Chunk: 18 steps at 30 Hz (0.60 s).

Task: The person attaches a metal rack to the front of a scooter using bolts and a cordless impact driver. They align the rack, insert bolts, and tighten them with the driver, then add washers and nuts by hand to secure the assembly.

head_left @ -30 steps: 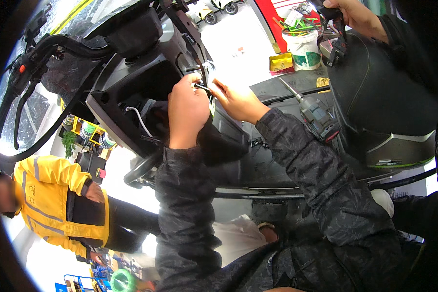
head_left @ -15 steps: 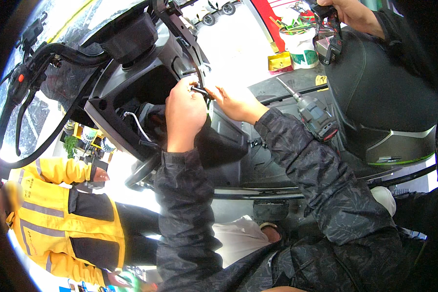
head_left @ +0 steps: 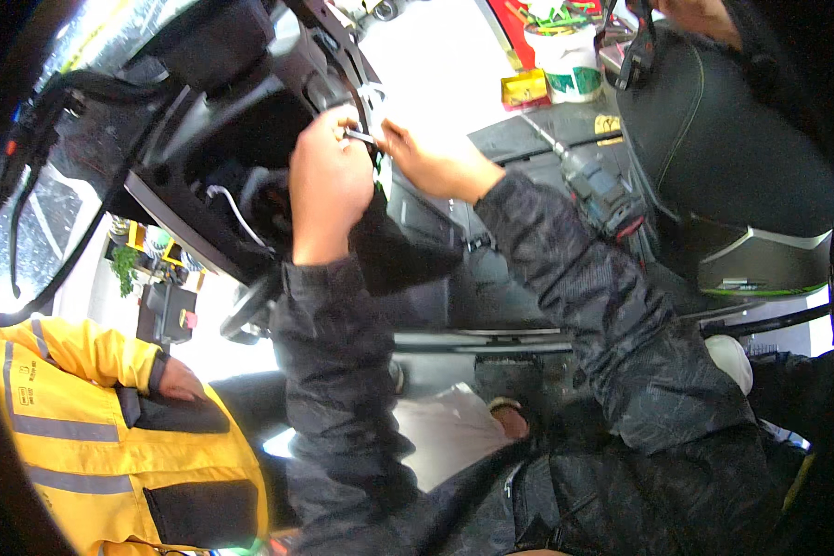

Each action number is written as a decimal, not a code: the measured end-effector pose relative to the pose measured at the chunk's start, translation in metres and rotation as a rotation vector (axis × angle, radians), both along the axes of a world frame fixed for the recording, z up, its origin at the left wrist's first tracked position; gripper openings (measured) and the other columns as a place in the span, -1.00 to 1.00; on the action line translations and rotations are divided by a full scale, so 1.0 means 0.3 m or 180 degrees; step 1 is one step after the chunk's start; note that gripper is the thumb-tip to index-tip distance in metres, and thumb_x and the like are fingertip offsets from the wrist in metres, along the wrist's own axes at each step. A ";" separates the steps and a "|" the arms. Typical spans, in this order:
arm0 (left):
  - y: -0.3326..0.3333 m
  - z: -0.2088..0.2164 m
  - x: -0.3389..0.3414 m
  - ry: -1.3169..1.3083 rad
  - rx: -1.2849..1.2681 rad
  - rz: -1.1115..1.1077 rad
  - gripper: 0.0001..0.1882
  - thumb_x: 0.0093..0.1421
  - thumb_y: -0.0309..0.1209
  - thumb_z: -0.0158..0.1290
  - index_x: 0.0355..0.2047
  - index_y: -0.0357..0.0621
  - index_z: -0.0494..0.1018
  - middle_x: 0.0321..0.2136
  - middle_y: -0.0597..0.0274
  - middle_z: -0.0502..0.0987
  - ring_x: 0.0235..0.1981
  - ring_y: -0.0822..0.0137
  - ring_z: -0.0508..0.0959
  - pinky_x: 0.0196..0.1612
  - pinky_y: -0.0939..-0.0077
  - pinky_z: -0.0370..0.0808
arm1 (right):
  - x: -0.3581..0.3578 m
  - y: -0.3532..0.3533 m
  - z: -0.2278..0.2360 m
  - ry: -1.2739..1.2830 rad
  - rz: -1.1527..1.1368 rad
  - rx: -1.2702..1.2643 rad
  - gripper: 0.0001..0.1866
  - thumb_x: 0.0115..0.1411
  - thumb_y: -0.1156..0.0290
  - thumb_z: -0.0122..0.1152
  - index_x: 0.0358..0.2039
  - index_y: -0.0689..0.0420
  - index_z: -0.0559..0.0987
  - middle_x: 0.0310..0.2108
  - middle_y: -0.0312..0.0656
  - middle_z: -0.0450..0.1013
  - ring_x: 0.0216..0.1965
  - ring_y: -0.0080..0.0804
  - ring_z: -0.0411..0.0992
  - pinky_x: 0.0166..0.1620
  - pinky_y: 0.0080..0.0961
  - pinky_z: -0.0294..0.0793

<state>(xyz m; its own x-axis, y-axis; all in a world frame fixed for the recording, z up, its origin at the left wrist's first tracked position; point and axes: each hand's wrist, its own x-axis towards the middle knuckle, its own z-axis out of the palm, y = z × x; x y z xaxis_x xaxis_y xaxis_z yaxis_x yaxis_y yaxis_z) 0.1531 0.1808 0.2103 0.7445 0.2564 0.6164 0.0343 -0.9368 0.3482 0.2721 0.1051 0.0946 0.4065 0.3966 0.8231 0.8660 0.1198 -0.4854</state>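
My left hand (head_left: 329,190) is closed, with a short, thin, shiny rod-like piece (head_left: 360,136) sticking out from its fingers; its exact kind is blurred. My right hand (head_left: 440,159) comes in from the right, fingertips bent together close to the piece's other end. What those fingertips pinch, if anything, is hidden. Both hands are in front of the black upright frame (head_left: 345,69) at the inner side of a scooter's front panel (head_left: 181,208). Left of my left hand, a white cable (head_left: 236,215) hangs in the panel's open compartment.
A cordless power drill (head_left: 598,195) lies on the footboard (head_left: 519,139) beside the black seat (head_left: 704,139). Behind are a yellow box (head_left: 525,90) and a white bucket (head_left: 573,74) of tools. Another person's hand (head_left: 704,18) shows top right. Someone in a yellow jacket (head_left: 74,454) stands left.
The view has shifted, and my hands appear a little further left and higher, still together at the frame. The person in yellow has moved nearer and lowered an arm.
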 end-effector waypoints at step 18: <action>-0.072 0.002 -0.031 -0.0364 0.0397 0.0210 -0.80 0.15 -0.49 -0.02 -0.38 -0.35 0.58 -0.37 -0.40 0.60 -0.23 -0.36 0.63 -0.18 -0.12 0.53 | 0.112 0.014 -0.026 -0.0436 -0.0034 -0.1243 -0.59 0.40 0.38 0.23 0.22 0.18 0.50 0.02 -0.05 0.60 0.03 -0.07 0.59 0.08 -0.17 0.58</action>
<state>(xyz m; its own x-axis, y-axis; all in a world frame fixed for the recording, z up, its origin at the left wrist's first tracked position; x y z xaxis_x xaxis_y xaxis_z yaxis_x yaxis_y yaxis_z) 0.1439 0.1594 0.2109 0.6519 0.2186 0.7261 0.0639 -0.9700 0.2347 0.3056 0.1093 0.0868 0.3095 0.6861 0.6583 0.9260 -0.0600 -0.3728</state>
